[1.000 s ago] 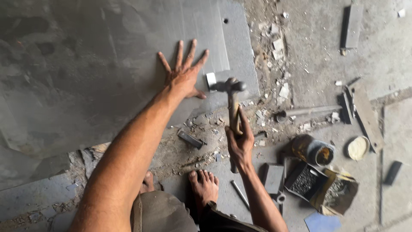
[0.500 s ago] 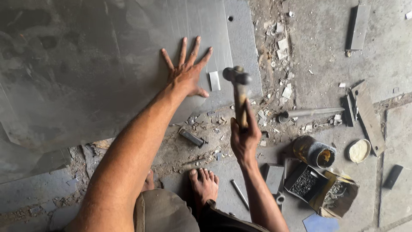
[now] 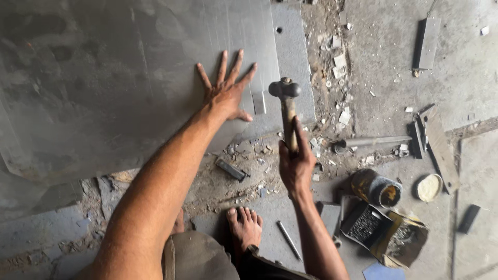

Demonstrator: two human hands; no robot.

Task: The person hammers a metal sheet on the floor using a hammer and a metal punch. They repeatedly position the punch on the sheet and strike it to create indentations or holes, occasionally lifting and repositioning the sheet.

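The sheet [image 3: 129,88], a large grey metal panel, lies flat on the floor [image 3: 467,67] and fills the upper left of the view. Its right edge overlaps a thicker grey plate [image 3: 295,62] with a small hole near the top.

The left hand [image 3: 225,93] lies palm down on the sheet near its lower right corner, fingers spread and released, grasping nothing. Its thumb points toward a small pale metal strip [image 3: 259,102] that lies on the sheet just beside the hand.

The right hand [image 3: 295,166] is clenched around the lower part of the wooden handle of the hammer [image 3: 286,111]. The hammer stands with its dark metal head uppermost in the view, over the plate edge and just right of the strip. Whether the head touches the surface cannot be told.

A bare foot [image 3: 245,225] rests on the floor between the two forearms.

To the right of the hammer, a grey rod [image 3: 371,141] lies among pale metal offcuts and debris. Below it stand an open can [image 3: 377,189], a round lid [image 3: 428,187] and an open box [image 3: 386,231] of small dark parts. A flat bar [image 3: 428,42] lies well apart at the upper right. A short dark chisel [image 3: 230,169] lies below the sheet edge, and a nail [image 3: 288,239] lies near the foot.
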